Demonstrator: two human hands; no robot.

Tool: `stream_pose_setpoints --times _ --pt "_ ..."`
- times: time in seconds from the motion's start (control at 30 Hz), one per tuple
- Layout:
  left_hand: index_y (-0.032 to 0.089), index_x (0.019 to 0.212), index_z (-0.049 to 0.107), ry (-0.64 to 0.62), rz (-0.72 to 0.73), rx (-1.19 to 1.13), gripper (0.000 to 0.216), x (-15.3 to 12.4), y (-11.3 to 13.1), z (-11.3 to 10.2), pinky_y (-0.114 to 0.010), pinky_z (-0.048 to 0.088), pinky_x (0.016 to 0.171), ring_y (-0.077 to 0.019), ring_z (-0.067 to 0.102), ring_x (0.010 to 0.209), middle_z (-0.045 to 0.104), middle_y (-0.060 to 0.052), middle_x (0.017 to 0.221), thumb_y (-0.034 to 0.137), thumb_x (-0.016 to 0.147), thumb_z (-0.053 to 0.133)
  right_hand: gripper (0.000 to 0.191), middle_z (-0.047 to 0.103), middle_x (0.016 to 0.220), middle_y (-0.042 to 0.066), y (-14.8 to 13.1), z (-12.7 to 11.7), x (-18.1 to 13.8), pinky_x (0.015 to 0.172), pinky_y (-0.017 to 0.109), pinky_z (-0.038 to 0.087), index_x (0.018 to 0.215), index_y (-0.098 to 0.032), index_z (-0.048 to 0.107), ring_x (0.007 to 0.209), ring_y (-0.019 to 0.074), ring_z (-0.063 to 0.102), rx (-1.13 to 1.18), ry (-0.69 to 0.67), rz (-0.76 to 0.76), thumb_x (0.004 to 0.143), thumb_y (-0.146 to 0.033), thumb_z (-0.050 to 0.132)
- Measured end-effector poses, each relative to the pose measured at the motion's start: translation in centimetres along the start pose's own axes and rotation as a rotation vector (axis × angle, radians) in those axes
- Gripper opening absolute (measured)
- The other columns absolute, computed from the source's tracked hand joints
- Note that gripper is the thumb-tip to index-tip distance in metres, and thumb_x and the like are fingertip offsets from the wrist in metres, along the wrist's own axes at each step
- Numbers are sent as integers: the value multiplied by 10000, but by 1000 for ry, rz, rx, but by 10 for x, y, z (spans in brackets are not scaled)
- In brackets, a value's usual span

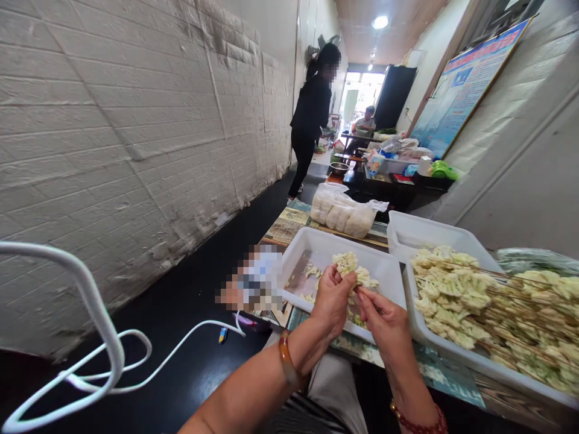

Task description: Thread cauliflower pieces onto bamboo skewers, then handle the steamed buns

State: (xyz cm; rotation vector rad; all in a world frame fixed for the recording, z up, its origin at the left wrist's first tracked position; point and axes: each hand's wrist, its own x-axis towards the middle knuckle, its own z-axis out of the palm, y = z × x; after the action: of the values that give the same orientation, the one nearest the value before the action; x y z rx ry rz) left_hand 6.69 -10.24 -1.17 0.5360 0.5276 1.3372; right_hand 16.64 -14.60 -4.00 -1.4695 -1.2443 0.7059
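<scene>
Over a white plastic tray [296, 256], my left hand [332, 298] is closed around cauliflower florets [345, 263], which stick up past the thumb and fingers. My right hand [384, 316] meets it just to the right, thumb and fingers pinched together below the florets. What the right fingertips grip is mostly hidden. Small loose cauliflower pieces [311, 270] lie in the tray under my hands. To the right, a second white tray [418, 325] is heaped with cauliflower on thin sticks [520, 313].
Beyond the tray, a clear bag of pale, rounded pieces [344, 211] sits on the patterned table [289, 220]. A white cable [181, 343] loops at the left. A person in black [312, 114] stands by the brick-patterned wall; another person [365, 123] sits farther back.
</scene>
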Motion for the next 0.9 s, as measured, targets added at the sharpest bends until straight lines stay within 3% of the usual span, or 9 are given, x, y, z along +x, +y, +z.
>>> stream_pose_setpoints --times 0.33,0.6,0.9 --pt "145 886 614 1 -10 -2 385 -1 0 -1 -213 427 654 -90 570 668 650 -6 779 249 586 832 436 538 512 -19 4 -1 0 439 232 364 1010 -149 757 460 119 459 39 -34 33 812 -499 590" --pt "136 807 659 -17 -126 43 335 7 14 -5 -222 423 590 -104 577 632 647 -22 753 331 588 822 452 514 506 -37 -5 -1 0 447 225 349 998 -145 753 455 105 428 40 -41 29 802 -525 605" --pt "131 733 650 -25 -57 35 279 6 3 -8 -215 428 614 -95 562 618 645 -12 702 285 584 829 428 536 509 -22 -5 -1 -2 454 227 368 992 -150 759 472 119 485 -18 -19 18 813 -504 598"
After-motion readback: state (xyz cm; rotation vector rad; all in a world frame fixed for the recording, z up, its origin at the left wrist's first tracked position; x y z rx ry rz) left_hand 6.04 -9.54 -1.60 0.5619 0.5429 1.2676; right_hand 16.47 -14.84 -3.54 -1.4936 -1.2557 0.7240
